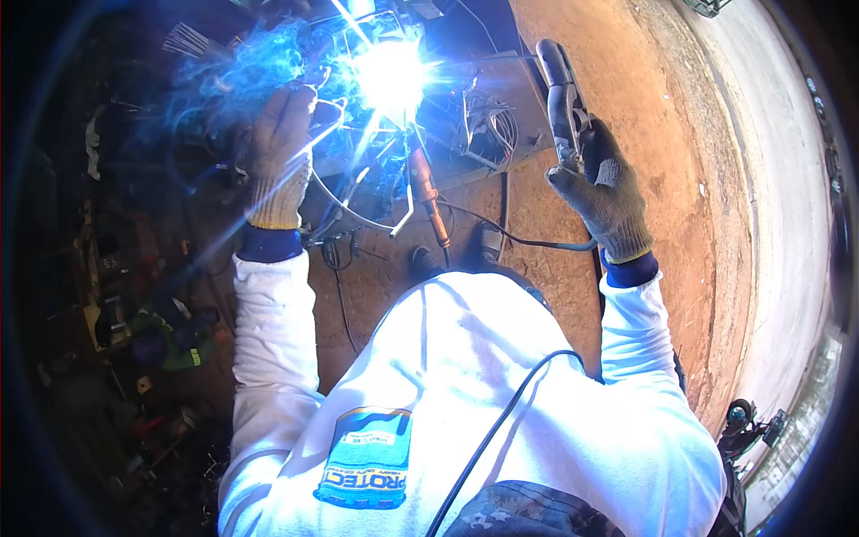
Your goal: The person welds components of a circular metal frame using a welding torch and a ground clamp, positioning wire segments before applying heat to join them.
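A thin, bent metal rod (402, 223) sits under the white glow (391, 76). The knit-gloved left hand (283, 148) curls beside it; its hold, I can't tell. The gloved right hand (608, 183) wraps round a dark, tube-shaped electrode holder (558, 89). Blue smoke (246, 76) and glare hide bits.

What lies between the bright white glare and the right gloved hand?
In the head view, a loose bundle of wire, then the dark tool in the right hand.

Bent rod (344, 208) left of electrode holder (558, 82)
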